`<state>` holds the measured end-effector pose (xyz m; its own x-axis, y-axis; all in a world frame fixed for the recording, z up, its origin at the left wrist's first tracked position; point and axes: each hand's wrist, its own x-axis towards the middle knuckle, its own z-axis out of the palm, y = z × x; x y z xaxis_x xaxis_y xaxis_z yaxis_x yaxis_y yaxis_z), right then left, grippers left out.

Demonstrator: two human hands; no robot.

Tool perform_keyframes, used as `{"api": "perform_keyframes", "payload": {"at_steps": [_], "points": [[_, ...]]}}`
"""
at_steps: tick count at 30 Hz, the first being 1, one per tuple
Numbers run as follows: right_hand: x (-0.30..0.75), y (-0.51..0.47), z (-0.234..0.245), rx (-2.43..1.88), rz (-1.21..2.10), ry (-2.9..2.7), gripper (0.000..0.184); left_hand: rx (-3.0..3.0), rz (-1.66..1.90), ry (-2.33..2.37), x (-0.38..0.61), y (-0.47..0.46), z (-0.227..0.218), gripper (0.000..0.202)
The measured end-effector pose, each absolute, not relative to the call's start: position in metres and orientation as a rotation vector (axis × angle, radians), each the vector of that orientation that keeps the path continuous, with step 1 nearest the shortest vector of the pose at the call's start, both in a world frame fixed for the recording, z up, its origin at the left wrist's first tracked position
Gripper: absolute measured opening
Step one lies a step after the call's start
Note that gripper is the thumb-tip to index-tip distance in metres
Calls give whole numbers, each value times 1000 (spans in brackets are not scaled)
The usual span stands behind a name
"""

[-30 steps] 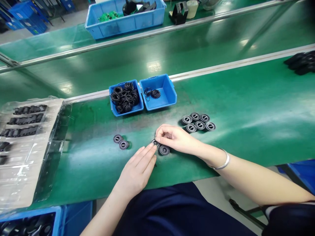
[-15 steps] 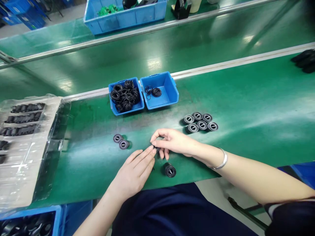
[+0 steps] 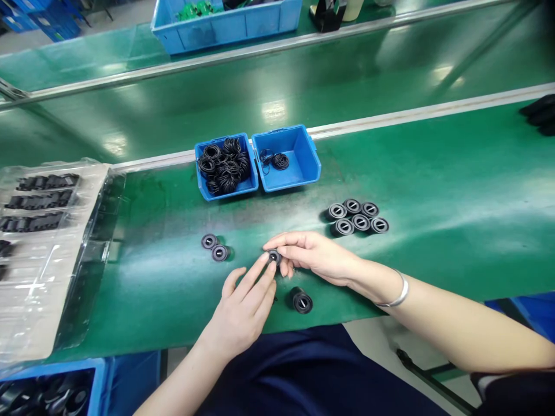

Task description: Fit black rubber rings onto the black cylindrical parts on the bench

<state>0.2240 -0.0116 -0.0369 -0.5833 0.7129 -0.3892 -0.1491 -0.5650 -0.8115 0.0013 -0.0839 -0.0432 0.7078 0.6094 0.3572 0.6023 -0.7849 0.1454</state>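
Observation:
Between thumb and fingers, my right hand (image 3: pixel 310 255) pinches a small black cylindrical part (image 3: pixel 273 257) whose round end faces up. My left hand (image 3: pixel 245 303) is open, its stretched fingertips touching the near left side of that part. Close below my right hand, a single black cylindrical part (image 3: pixel 302 301) rests on the green bench near its front edge. Two more black cylindrical parts (image 3: pixel 219 252) sit left of my hands. Several others form a cluster (image 3: pixel 361 222) beyond my right wrist.
Black rings fill a blue bin (image 3: pixel 202 188) at the back; a second blue bin (image 3: pixel 307 164) beside it holds a few. On the left lies a clear plastic tray (image 3: pixel 37 289) with rows of black parts. A larger blue bin (image 3: pixel 225 34) stands on the rear shelf.
The part between my hands now shows its round end, which my fingers mostly covered before. My left fingers have spread apart a little. The view has shifted slightly.

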Motion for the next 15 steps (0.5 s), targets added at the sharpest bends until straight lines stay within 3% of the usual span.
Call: {"api": "perform_keyframes", "payload": {"at_steps": [15], "points": [[221,-3,-32,-931,2332,-1013,38,2925,573,1048,7,-82,-37,32]]}}
